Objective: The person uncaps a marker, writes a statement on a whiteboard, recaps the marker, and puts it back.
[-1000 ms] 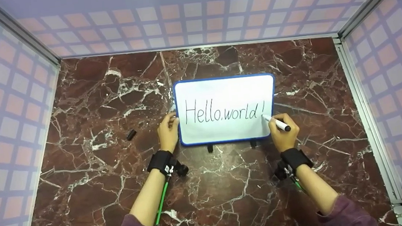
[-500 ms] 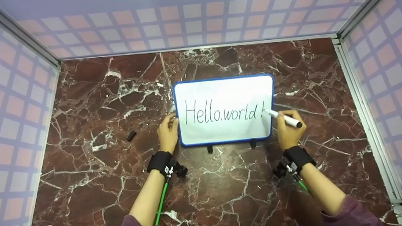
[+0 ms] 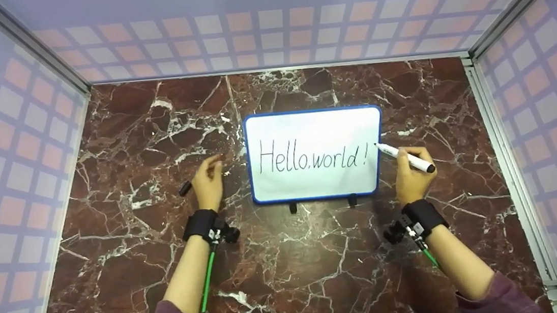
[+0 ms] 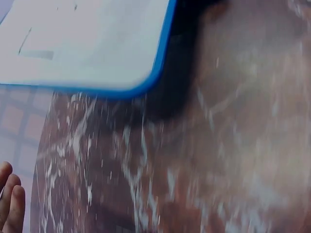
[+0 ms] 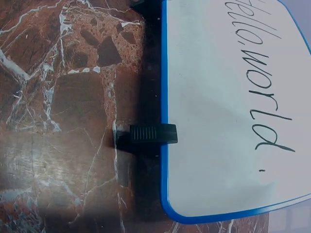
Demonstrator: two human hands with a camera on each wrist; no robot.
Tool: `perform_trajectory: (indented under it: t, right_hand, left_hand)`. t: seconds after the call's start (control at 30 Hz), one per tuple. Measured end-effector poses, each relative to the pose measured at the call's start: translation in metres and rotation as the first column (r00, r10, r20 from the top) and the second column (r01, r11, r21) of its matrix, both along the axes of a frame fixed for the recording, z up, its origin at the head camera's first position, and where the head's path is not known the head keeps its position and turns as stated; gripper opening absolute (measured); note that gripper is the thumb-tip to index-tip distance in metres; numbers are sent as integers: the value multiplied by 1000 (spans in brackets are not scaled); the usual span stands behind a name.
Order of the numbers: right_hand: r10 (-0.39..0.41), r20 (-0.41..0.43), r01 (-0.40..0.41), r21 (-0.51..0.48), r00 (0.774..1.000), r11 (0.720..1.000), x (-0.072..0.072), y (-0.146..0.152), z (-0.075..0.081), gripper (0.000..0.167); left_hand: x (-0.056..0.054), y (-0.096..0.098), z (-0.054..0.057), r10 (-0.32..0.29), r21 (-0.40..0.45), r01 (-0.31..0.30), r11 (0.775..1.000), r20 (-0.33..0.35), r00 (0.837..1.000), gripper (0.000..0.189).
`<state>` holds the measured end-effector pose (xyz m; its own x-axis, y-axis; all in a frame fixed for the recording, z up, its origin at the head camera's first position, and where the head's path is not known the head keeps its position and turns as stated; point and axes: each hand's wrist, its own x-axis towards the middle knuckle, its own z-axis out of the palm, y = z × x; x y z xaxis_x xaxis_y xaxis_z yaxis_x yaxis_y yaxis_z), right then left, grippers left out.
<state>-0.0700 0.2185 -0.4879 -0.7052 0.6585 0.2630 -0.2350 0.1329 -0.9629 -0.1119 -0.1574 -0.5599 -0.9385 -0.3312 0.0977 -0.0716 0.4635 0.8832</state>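
A blue-framed whiteboard (image 3: 317, 186) stands in the middle, with "Hello.world!" written on it in black. My right hand (image 3: 415, 174) holds a white marker (image 3: 411, 159) just off the board's right edge, its uncapped black tip pointing left at the frame. My left hand (image 3: 208, 183) is off to the board's left, fingers loosely bent and holding nothing. Close beside it on the table lies the black marker cap (image 3: 185, 188), partly covered by the hand. In the left wrist view only a few fingertips (image 4: 14, 208) show at the lower left.
Two black feet (image 5: 153, 133) clip onto the board's lower edge. The table (image 3: 310, 271) is dark red marble with white veins. Pale walls with pink and white squares (image 3: 270, 19) close in the back and both sides. Each wrist wears a black strap (image 3: 424, 215) with a camera.
My left hand has let go of the board's left edge and moved left, near the cap. My right hand has drawn the marker away from the exclamation mark to the right.
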Motion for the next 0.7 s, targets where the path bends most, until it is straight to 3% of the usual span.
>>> perform_trajectory:
  t: [0.23,0.43,0.57,0.7]
  right_hand:
    - [-3,-42,3,6,999,1000,2,3,-1,11]
    - [-16,-72,16,-7,997,1000,3,2,-4,7]
    - [-25,-67,24,-16,997,1000,4,2,-4,10]
    - [-21,-57,19,-34,998,999,3,5,-10,19]
  left_hand:
    - [2,-33,-10,107,-26,-107,994,12,994,23]
    - [11,-57,-24,199,-75,-193,978,82,977,23]
    - [17,-68,-34,236,-138,-216,967,157,959,27]
    - [22,-75,-39,247,-216,-200,956,220,944,32]
